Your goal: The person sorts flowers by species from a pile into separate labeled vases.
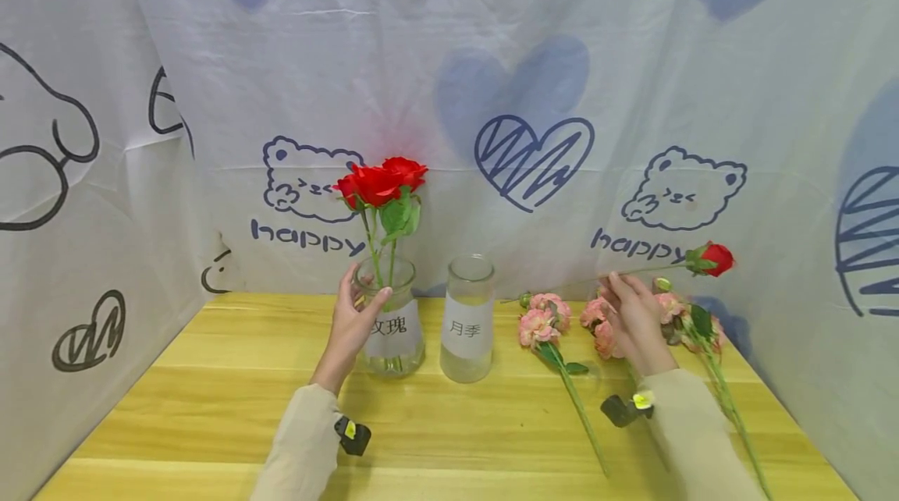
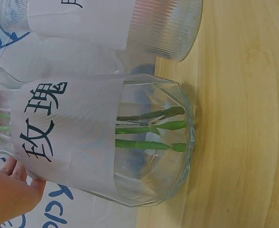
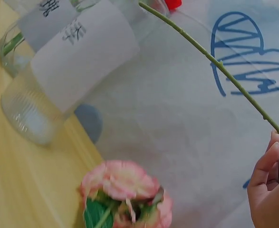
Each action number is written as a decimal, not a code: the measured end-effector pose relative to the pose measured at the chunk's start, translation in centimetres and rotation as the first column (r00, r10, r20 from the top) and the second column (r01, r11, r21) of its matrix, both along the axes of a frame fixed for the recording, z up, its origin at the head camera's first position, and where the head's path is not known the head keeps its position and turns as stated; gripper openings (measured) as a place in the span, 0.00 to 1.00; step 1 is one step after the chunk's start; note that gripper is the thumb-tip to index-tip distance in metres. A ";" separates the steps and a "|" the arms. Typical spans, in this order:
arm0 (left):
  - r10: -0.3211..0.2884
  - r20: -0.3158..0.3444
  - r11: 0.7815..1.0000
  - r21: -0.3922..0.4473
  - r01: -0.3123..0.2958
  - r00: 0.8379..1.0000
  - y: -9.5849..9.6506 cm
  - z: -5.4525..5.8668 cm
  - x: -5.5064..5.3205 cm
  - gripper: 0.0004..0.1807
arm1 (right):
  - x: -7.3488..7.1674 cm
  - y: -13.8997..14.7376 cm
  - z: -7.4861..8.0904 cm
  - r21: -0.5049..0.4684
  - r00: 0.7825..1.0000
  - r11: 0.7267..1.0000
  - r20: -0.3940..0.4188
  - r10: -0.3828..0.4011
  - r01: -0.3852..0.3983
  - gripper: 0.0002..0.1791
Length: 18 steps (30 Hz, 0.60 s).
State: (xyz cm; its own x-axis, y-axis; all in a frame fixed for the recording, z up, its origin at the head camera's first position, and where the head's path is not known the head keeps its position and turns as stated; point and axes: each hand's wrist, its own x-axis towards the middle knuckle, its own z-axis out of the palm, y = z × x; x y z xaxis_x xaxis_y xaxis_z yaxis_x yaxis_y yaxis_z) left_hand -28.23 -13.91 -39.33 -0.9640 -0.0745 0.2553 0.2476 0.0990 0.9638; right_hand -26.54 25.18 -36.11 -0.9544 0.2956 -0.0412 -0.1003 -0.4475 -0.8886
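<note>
My left hand [image 1: 354, 325] holds a clear glass vase [image 1: 406, 363], thumb on the front and fingers round its left side. Three stems of red roses [image 1: 379, 182] stand in it; their cut ends show through the glass in the left wrist view. Between thumb and fingers, my right hand [image 1: 637, 321] pinches the thin green stem [image 3: 220, 64] of a single red rose [image 1: 718, 259]. That rose lies nearly level above the table, bloom to the right and stem end pointing left. A ribbed glass vase [image 1: 467, 368] stands right of the first one.
Pink flowers lie on the wooden table [image 1: 211, 407]: one pink flower [image 1: 539, 327] right of the ribbed vase, others under and beside my right hand, including a pink bloom [image 1: 672, 306]. White paper labels with writing wrap both vases. A printed cloth [image 1: 393, 56] hangs behind.
</note>
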 end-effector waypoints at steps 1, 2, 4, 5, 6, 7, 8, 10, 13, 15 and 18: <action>-0.001 0.000 1.000 0.001 0.001 1.000 0.0 0.0 0.0 0.46 | -0.2 -0.3 0.2 -0.005 1.000 1.000 -0.006 -0.002 0.002 0.07; -0.002 0.001 1.000 0.001 0.002 1.000 0.0 0.0 0.0 0.46 | -0.3 -0.6 0.4 -0.011 1.000 1.000 -0.016 -0.002 0.002 0.07; -0.002 0.003 1.000 0.004 0.002 1.000 0.0 0.0 -0.1 0.46 | -0.6 -1.2 0.8 -0.002 1.000 1.000 -0.027 -0.009 0.009 0.07; -0.003 0.007 1.000 0.004 0.003 1.000 0.0 -0.1 -0.2 0.46 | -0.8 -1.5 1.0 0.000 0.999 1.000 -0.032 -0.014 0.014 0.06; -0.003 0.009 1.000 0.005 0.003 1.000 0.0 -0.1 -0.2 0.46 | -0.9 -1.8 1.2 -0.007 0.999 1.000 -0.035 -0.014 0.013 0.06; -0.004 0.013 1.000 0.006 0.004 1.000 0.0 -0.1 -0.2 0.46 | -1.0 -2.1 1.4 -0.008 0.999 1.000 -0.038 -0.009 0.009 0.06; -0.005 0.017 1.000 0.008 0.004 1.000 0.0 -0.1 -0.2 0.46 | -1.2 -2.4 1.5 -0.018 0.999 1.000 -0.043 -0.004 0.003 0.05; -0.006 0.021 1.000 0.012 0.006 1.000 -0.1 -0.1 -0.3 0.46 | -1.5 -2.9 1.8 -0.040 0.999 0.999 -0.051 0.009 -0.011 0.05; -0.007 0.022 1.000 0.016 0.007 1.000 -0.1 -0.2 -0.3 0.46 | -1.9 -3.5 2.2 -0.054 0.998 0.998 -0.050 0.025 -0.027 0.05; -0.007 0.021 1.000 0.012 0.007 1.000 -0.1 -0.1 -0.3 0.46 | -2.3 -4.0 2.4 -0.052 0.999 0.998 -0.050 0.019 -0.022 0.05; -0.002 0.018 1.000 0.000 0.002 1.000 -0.1 -0.1 -0.2 0.46 | -2.8 -4.9 2.8 -0.032 0.999 0.999 -0.043 0.010 -0.011 0.05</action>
State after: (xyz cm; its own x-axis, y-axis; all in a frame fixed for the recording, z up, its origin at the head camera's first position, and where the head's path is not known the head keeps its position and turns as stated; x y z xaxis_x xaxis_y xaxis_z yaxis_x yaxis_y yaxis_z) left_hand -28.41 -14.01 -39.46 -0.9685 -0.0726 0.2382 0.2307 0.0990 0.9680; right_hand -29.36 20.29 -33.35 -0.9586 0.2847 -0.0091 -0.1333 -0.4768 -0.8689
